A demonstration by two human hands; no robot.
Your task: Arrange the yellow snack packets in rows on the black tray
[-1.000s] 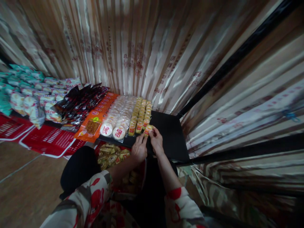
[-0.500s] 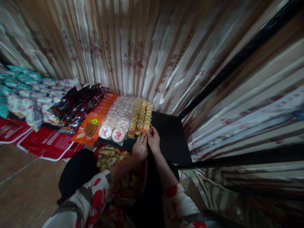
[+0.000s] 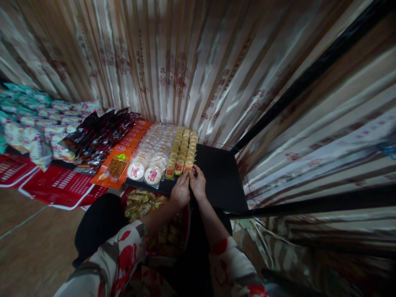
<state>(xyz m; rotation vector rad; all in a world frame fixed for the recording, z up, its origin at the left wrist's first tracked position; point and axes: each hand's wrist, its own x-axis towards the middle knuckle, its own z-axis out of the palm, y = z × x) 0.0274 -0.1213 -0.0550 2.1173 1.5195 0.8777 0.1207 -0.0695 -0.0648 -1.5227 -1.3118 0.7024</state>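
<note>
Small yellow-wrapped snack packets (image 3: 180,150) stand in three rows on the black shelf (image 3: 221,177). At the front end of the rightmost row, my left hand (image 3: 180,192) and my right hand (image 3: 198,181) meet, fingertips close together. The front packet (image 3: 188,165) of that row is between and just beyond my fingers, which touch its lower edge. Both hands look closed, the fingers bent in a pinch. Left of the yellow rows lie two rows of round white crackers (image 3: 144,172) in clear wrappers. Below my left forearm is a basket of gold-wrapped packets (image 3: 142,203).
An orange snack bag (image 3: 114,167), dark red-black packets (image 3: 99,136) and white and teal bags (image 3: 34,119) line the shelf leftward. Red baskets (image 3: 58,185) stand beneath. A wrinkled printed sheet (image 3: 173,62) hangs behind, and a black bar (image 3: 309,78) slants at right.
Both hands stay at the front of the rightmost yellow row, with only a slight shift of the fingers. The whole view has moved a little to the left.
</note>
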